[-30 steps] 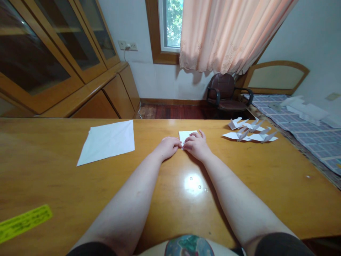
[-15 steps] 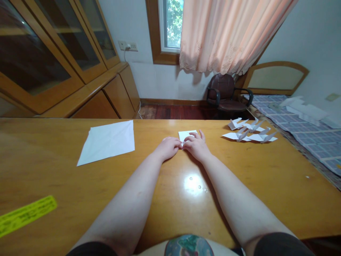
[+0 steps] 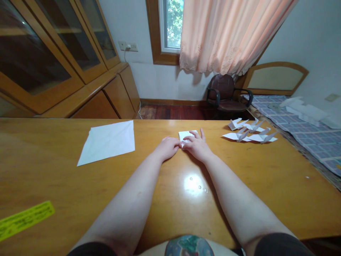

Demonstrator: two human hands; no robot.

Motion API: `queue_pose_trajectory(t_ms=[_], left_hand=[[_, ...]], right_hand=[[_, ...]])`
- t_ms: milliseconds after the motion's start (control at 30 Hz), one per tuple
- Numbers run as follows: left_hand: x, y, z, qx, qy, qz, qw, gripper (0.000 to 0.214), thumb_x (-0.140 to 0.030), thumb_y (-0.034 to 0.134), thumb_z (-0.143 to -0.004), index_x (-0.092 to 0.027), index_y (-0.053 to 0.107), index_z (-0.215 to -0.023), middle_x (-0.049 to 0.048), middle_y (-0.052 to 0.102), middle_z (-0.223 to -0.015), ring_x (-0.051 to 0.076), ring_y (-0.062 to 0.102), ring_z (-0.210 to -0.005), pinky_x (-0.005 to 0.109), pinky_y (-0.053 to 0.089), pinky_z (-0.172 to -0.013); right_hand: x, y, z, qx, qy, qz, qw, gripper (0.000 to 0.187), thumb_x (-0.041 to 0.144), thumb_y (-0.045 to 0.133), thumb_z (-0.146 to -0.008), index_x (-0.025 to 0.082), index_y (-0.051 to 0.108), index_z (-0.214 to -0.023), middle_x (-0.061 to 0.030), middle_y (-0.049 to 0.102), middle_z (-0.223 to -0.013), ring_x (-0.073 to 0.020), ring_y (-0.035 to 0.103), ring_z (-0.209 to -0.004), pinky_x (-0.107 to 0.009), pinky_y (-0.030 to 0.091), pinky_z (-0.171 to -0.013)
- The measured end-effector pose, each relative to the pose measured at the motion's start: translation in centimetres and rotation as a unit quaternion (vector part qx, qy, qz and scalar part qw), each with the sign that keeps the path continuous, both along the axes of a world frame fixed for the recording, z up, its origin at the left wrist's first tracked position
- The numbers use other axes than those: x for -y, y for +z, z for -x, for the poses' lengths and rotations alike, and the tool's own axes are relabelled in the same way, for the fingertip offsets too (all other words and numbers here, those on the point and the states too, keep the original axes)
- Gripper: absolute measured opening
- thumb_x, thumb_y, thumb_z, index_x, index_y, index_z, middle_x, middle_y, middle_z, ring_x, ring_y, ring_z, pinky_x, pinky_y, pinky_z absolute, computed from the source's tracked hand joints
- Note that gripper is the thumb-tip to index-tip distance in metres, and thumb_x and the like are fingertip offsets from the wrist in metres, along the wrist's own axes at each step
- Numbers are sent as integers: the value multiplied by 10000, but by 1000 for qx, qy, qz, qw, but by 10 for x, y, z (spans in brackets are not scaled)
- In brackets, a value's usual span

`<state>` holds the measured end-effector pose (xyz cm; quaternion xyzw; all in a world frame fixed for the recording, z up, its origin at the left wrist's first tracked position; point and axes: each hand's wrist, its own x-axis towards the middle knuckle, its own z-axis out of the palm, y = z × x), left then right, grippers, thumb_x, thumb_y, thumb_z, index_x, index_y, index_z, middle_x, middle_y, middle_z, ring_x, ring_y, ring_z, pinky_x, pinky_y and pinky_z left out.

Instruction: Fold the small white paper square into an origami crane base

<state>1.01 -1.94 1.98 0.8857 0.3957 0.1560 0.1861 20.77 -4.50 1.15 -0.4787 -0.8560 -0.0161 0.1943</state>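
A small folded white paper lies on the wooden table in front of me. My left hand is curled, its fingertips pinching the paper's near left corner. My right hand lies on top of the paper with fingers pressed down on it, covering most of its right half. The two hands touch each other at the paper's near edge.
A larger creased white sheet lies to the left. Several folded paper cranes sit at the right. A yellow-green ruler is at the near left edge. Beyond the table stand a dark chair, wooden cabinets and a bed.
Both hands stay on the small paper; the right hand's fingers have crept slightly farther over it. The view has shifted a little.
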Motion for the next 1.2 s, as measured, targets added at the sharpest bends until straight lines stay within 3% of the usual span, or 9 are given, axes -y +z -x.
queue_pose_trajectory(t_ms=[333, 733, 967, 1200], left_hand=[[-1, 0, 1, 14, -10, 0, 1000, 247, -173, 499, -862, -267, 724, -899, 6, 733, -974, 192, 637, -940, 379, 432, -983], [0, -1, 2, -4, -8, -9, 1000, 205, -239, 541, -867, -303, 720, -944, -2, 722, -1067, 213, 615, -1053, 497, 319, -1094], [0, 0, 3, 0, -21, -3, 1000, 222, -253, 551, -865, -304, 741, -968, 9, 697, -1144, 216, 588, -1114, 445, 369, -1068], [0, 1, 3, -8, -17, -5, 1000, 230, -238, 535, -872, -301, 741, -952, -1, 695, -1153, 219, 590, -1112, 448, 372, -1059]], right_hand=[[-1, -3, -1, -6, -3, 5, 1000, 98, 341, 666, -852, 344, 759, -821, -1, 691, -1104, -309, 430, -1269, -646, 7, -1126], [-7, -6, -10, -51, -10, 45, 998, 107, 271, 668, -854, 318, 763, -866, 1, 732, -951, -185, 574, -997, -488, 209, -1101], [-4, -3, -11, -63, 4, 64, 996, 243, 144, 613, -839, 332, 766, -848, -1, 720, -980, -186, 577, -1023, -525, 177, -1113], [-5, -4, -12, -79, 6, 67, 995, 242, 111, 612, -790, 300, 763, -775, -15, 707, -1010, -200, 588, -1023, -524, 227, -1099]])
